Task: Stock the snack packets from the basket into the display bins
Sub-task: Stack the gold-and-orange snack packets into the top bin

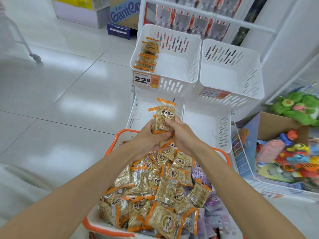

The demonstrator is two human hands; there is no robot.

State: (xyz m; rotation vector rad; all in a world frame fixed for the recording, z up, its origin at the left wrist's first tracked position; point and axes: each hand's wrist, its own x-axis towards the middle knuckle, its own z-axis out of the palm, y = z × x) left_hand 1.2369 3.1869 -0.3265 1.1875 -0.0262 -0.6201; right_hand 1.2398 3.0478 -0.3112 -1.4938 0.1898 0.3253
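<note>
The left hand (151,138) and right hand (182,136) together grip a small bunch of snack packets (164,116) above the far rim of the orange basket (103,229), just before a lower white bin (135,112). The packets are clear, orange-edged and round-labelled, filled with pale kernels.

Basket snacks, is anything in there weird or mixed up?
Yes: purple packets lie along the right side of the basket, partly under the orange-trimmed snack packets. They look odd because they are a different kind.
</note>
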